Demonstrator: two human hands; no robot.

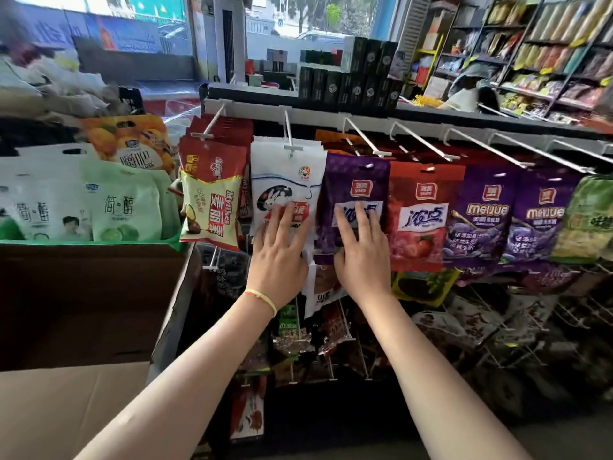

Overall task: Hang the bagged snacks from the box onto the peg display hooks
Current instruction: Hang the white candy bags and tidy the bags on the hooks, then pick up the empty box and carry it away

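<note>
Head view: both hands are up on the top row of the peg display. The left hand [280, 250] lies flat, fingers straight and spread, pressing on the white rabbit bag [287, 180], which hangs from its hook [288, 134] second from the rack's left end. The right hand [360, 252] is flat too, fingers extended on the purple bag [356, 194] just beside it, thumb tucked at the bag's lower edge; neither hand curls round anything. A thin yellow band [262, 298] circles the left wrist. Rightward along the same rail hang a red strawberry bag [419, 214] and two purple Meijue bags [482, 217]; a red-and-yellow Mylikes bag [212, 197] hangs at the left end. The brown cardboard box [86, 310] sits open at lower left, beside the rack.
</note>
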